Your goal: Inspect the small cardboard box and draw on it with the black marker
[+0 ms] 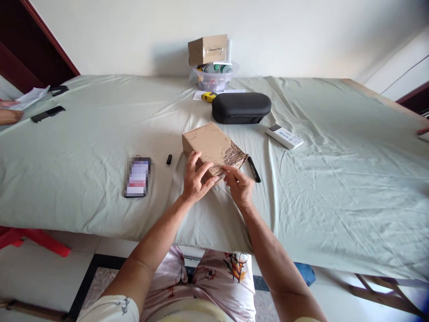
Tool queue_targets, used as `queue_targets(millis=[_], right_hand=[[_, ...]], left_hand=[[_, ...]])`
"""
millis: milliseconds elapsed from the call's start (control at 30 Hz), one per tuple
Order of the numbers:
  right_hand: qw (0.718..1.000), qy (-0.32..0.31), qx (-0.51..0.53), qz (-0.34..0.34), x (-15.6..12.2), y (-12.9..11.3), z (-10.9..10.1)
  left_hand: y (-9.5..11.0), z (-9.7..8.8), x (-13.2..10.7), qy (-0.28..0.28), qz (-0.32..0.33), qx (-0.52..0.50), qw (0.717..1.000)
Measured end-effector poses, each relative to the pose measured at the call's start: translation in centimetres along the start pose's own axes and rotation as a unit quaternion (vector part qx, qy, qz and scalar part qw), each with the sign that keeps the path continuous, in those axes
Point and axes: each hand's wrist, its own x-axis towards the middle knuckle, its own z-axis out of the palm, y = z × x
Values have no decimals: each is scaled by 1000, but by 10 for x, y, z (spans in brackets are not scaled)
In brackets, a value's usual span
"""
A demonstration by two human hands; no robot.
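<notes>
A brown cardboard box lies on the cloth in front of me, dark scribbled lines across its right end. My left hand rests on its near left edge, fingers spread and thumb reaching toward the right hand. At the near edge, my right hand has thumb and forefinger pinched together; what is between them, if anything, is too small to make out. Just right of the box lies a black marker, uncapped. A small black cap sits apart, to the left of the box.
A phone lies left. Behind the box are a black zip case, a white device, a yellow tape measure, and a plastic basket under another carton. Another person's hands hold papers at far left.
</notes>
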Motion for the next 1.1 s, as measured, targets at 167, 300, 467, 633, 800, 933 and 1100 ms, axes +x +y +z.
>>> queue_targets(millis=[167, 300, 467, 633, 800, 933, 1100], right_hand=[[994, 95, -49, 38, 16, 13, -19], [989, 116, -89, 0, 18, 18, -26], [988, 109, -109, -2, 17, 22, -22], [994, 27, -83, 71, 19, 35, -24], [977, -59, -177, 106, 20, 46, -28], [948, -91, -300, 48, 17, 51, -25], [940, -85, -330, 31, 15, 55, -21]], left_hand=[[-6, -1, 2, 40, 90, -40, 994], [-13, -1, 6, 64, 104, -71, 990], [-20, -5, 8, 86, 36, -106, 990], [-28, 1, 8, 85, -52, -158, 982], [-41, 9, 5, 3, -172, -153, 973], [-41, 8, 2, -86, -202, 31, 975], [-33, 4, 2, -128, -199, 171, 957]])
